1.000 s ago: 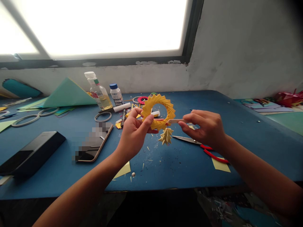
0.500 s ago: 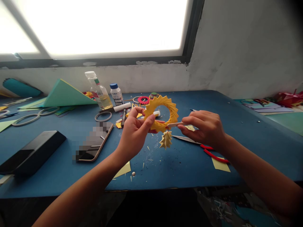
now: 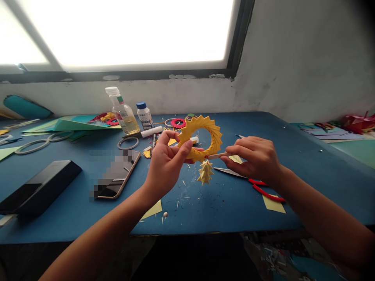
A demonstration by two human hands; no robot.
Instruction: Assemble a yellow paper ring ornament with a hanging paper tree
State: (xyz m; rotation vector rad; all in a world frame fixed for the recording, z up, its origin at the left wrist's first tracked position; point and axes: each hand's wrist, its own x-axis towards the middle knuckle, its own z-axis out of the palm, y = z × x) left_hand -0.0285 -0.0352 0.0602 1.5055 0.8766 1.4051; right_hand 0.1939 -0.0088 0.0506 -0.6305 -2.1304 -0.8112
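Head cam looks fwd/down, close over blue table.

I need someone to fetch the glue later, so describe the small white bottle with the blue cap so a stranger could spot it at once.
Start at the far edge of the blue table, under the window. Left of the yellow paper ring in the left hand stand two bottles. The small white bottle is the shorter, right-hand one; its blue cap and solid white body set it apart from the taller clear bottle of yellowish liquid.
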